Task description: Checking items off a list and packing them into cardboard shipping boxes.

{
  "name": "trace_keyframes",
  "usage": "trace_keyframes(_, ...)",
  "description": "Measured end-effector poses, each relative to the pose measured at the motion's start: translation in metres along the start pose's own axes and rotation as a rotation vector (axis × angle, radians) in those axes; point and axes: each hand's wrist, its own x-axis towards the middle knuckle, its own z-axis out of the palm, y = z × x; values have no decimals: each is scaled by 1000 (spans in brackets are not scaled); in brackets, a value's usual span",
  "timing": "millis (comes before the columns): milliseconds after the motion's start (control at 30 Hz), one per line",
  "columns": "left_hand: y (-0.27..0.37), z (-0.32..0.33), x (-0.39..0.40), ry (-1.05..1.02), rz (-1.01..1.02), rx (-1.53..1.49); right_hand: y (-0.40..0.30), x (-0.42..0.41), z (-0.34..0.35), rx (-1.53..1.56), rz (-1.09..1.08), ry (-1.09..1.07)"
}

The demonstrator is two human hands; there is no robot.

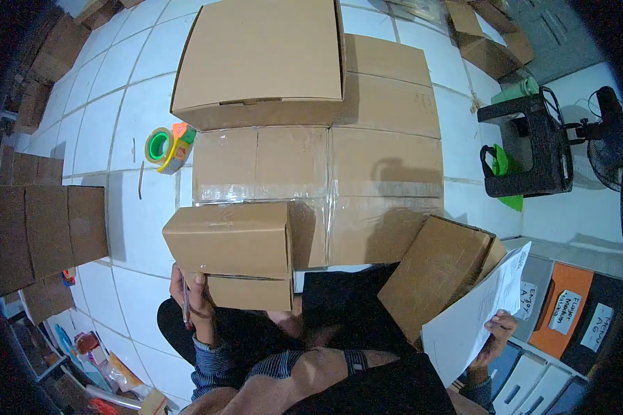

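Note:
My left hand (194, 298) grips the near left corner of a small cardboard box (228, 238), with a pen (187, 306) held in the same fingers. That box rests over the near edge of a flattened cardboard sheet (384, 155) on the floor. On the right, my right hand (498, 327) holds white printed papers (472, 311) by their right edge. Beneath the papers, partly hidden, another cardboard box (431, 270) lies at an angle beside my leg. A larger closed box (259, 52) sits on the far part of the sheet.
Tape rolls with a yellow dispenser (172, 148) lie left of the sheet. Stacked boxes (46, 233) stand at far left. To the right are a black stool (524, 145), a small fan (605, 145) and labelled binders or boxes (560, 306). White tiles (135, 280) cover the floor.

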Motion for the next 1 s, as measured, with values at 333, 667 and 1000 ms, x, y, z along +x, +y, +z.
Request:
trace_keyframes(333,0,-1,0,6,-14,35,-7,7,6,-46,-54,43)
trace_keyframes(667,3,2,3,-9,-2,78,-9,7,6,-2,-7,29)
trace_keyframes(1000,36,9,6,-20,-95,213,-18,8,11,22,76,68)
